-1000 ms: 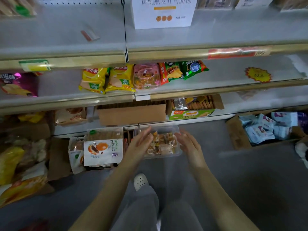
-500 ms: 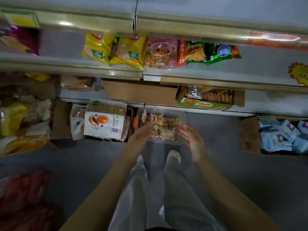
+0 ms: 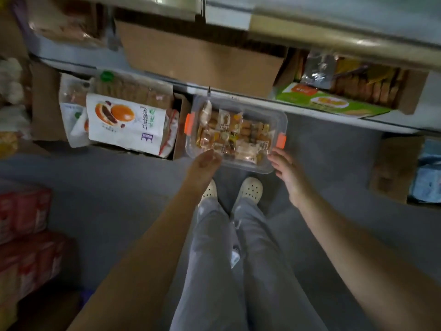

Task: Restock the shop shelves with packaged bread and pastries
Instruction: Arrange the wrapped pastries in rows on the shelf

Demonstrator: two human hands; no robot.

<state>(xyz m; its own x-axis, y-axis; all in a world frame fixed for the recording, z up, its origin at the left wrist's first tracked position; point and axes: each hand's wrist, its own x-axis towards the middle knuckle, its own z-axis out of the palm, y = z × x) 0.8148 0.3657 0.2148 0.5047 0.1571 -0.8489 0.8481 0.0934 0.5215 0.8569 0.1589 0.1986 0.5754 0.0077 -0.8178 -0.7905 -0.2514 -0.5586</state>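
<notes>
Clear plastic pastry box (image 3: 236,132) now sits lower, near the floor (image 3: 114,187), right hand (image 3: 285,167) slack-fingered at its corner, left hand (image 3: 204,163) grip unclear, so shelving waits.

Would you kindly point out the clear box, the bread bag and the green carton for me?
clear box (image 3: 236,132), head view, on its lid over the wrapped snacks.
bread bag (image 3: 124,125), head view, on its white printed label.
green carton (image 3: 329,102), head view, on its front face.

Red cartons (image 3: 26,235) stack on the grey floor (image 3: 119,187) (blue packets (image 3: 427,182) sit far right).
</notes>
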